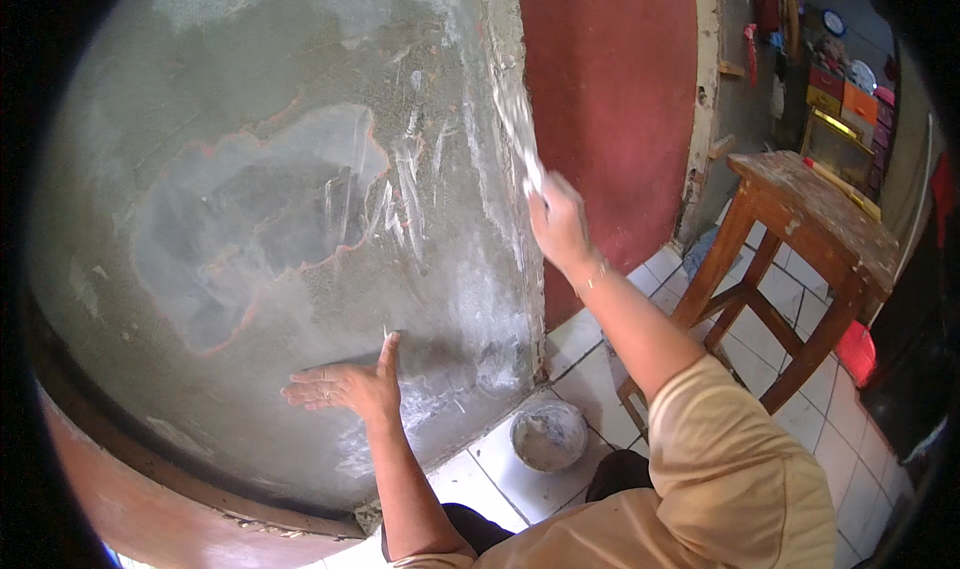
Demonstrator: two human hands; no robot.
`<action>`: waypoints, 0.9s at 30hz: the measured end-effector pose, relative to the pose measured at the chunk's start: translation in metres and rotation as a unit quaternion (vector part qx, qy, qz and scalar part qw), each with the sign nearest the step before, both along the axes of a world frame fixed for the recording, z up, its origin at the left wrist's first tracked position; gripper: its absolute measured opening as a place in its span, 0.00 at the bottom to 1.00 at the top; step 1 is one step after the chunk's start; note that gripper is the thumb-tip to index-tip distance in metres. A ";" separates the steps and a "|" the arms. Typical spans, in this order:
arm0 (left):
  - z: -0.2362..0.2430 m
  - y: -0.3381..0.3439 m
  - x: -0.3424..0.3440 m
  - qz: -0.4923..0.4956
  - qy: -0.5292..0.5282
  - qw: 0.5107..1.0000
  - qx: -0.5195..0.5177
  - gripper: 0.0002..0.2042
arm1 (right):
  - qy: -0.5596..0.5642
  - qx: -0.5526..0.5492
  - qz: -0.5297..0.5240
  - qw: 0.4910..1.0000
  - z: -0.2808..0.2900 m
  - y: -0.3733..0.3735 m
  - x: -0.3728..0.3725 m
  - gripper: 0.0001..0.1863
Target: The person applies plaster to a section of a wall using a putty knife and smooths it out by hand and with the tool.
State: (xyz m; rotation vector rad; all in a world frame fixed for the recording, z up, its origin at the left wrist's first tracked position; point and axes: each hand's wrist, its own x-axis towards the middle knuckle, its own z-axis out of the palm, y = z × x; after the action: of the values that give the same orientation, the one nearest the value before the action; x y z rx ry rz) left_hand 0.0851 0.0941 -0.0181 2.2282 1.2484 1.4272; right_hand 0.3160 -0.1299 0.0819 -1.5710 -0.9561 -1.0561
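Note:
My right hand (pixel 556 219) grips a whitish scraper-like tool (pixel 522 139), blurred, its long end raised along the right edge of the grey plastered wall (pixel 250 49), beside a red panel (pixel 610 119). My left hand (pixel 345 384) lies against the lower part of that wall, fingers spread and thumb up. The wall carries white streaks and a pale irregular patch (pixel 260 209) outlined in orange. Below, on the white tiles, stands a round bucket (pixel 548 431) with greyish-white material inside.
A worn wooden stool (pixel 820 224) stands at right on the tiled floor (pixel 820 409), a long yellowish tool (pixel 840 189) on top. Stacked coloured drawers (pixel 858 104) and clutter fill the back right. A red object (pixel 855 354) sits behind the stool. A curved ledge (pixel 120 469) edges the lower left.

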 end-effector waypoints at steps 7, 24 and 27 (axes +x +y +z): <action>0.008 -0.013 0.003 -0.008 0.020 1.000 -0.018 0.74 | 0.037 -0.076 -0.040 0.996 -0.061 -0.033 -0.012 0.17; 0.008 -0.011 0.003 0.000 0.026 1.000 0.010 0.73 | 0.001 -0.117 -0.080 0.990 0.074 -0.056 -0.001 0.10; 0.010 -0.011 -0.003 -0.008 0.022 1.000 0.003 0.73 | -0.008 -0.110 -0.046 0.993 0.079 -0.056 0.001 0.11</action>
State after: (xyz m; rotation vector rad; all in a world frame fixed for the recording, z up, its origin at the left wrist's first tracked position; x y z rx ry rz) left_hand 0.0823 0.0832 -0.0082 2.2796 1.2389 1.3871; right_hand 0.3166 -0.1855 0.1611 -1.8050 -1.0483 -1.0563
